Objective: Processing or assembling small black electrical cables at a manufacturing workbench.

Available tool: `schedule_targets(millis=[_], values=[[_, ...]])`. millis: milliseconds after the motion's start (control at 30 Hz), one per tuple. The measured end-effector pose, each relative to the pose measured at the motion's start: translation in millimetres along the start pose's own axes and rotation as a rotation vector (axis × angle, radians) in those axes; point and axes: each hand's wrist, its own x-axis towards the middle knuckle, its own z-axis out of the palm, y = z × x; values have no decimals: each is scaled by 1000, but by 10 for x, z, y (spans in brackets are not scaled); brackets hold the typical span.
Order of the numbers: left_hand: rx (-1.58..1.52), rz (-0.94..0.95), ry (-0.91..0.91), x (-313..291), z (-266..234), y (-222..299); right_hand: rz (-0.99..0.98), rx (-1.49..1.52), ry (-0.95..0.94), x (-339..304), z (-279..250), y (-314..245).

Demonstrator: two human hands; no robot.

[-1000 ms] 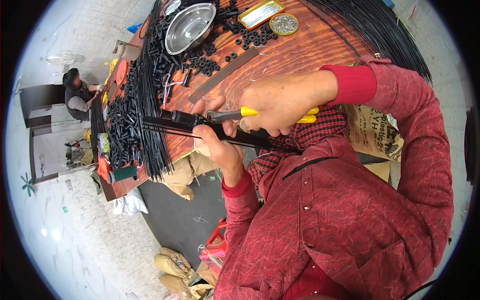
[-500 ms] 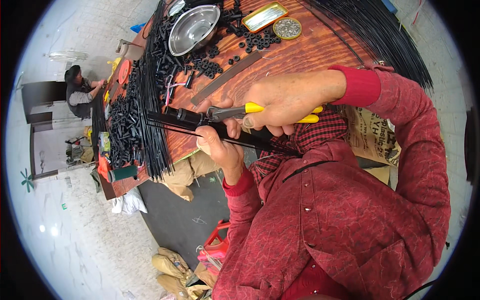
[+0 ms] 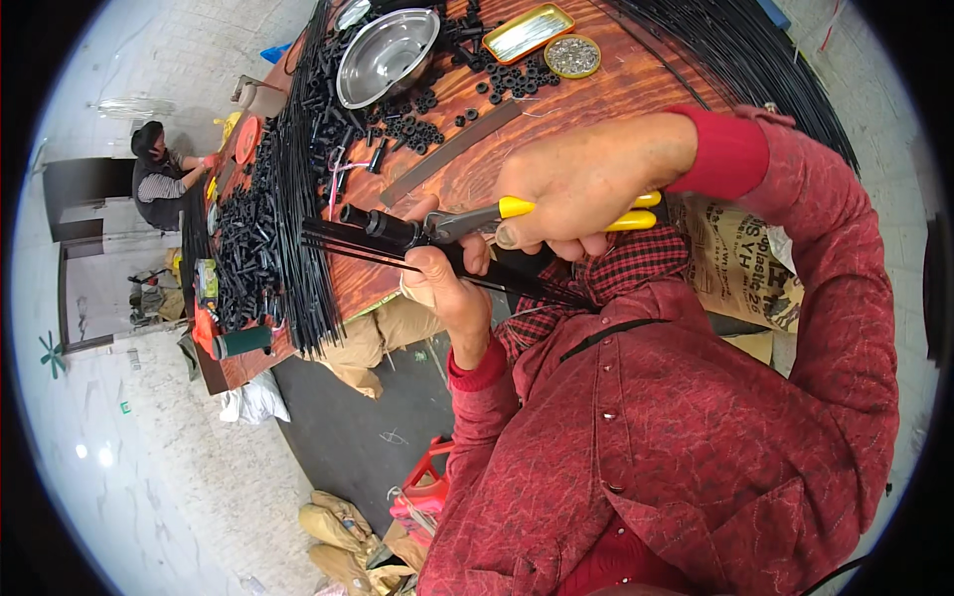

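A worker in a red patterned jacket grips yellow-handled pliers [image 3: 465,223] in the right hand [image 3: 586,189], fingers wrapped around the handles, above a wooden table [image 3: 621,94]. The left hand [image 3: 449,293] is closed on a bundle of black rods [image 3: 507,280] and a short black tube [image 3: 383,226] lying along it; the rods point toward 9 o'clock and run back to 4 o'clock, over a checked cloth [image 3: 636,260] on the lap. The pliers' tips meet the tube beside the left fingers, though whether they are clamped on anything cannot be told.

Taking the hands as the clock's center, a dark flat strip [image 3: 452,151] lies at 12, a metal bowl [image 3: 360,74] between 11 and 12, and a yellow tray [image 3: 497,56] of thin pins and a round dish [image 3: 572,75] of small metal bits at 1. Loose black parts [image 3: 243,258] pile up at 9; more rods [image 3: 760,70] fan out at 2. At 3 o'clock, a brown sack [image 3: 728,266] carries bold dark letters and figures, partly hidden by the sleeve. A small bright package [image 3: 207,283] at 8 to 9 bears print too small to read.
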Motion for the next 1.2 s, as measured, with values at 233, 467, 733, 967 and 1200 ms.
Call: schedule_targets(millis=[233,467,733,967,1200], values=[[62,-4,116,115,90,-158,-137,-190,143,275,-97,309],[-127,-65,269,35,-286,-555,-137,-812,661,363,-195,1522],[-179,-185,142,-80,-317,-931,-356,-1064,1087,159,-199,1481],[-366,-206,49,-145,-465,-837,-991,161,232,-576,304,-230],[-364,-185,61,-186,-404,-806,-1243,361,-282,-653,216,-563]])
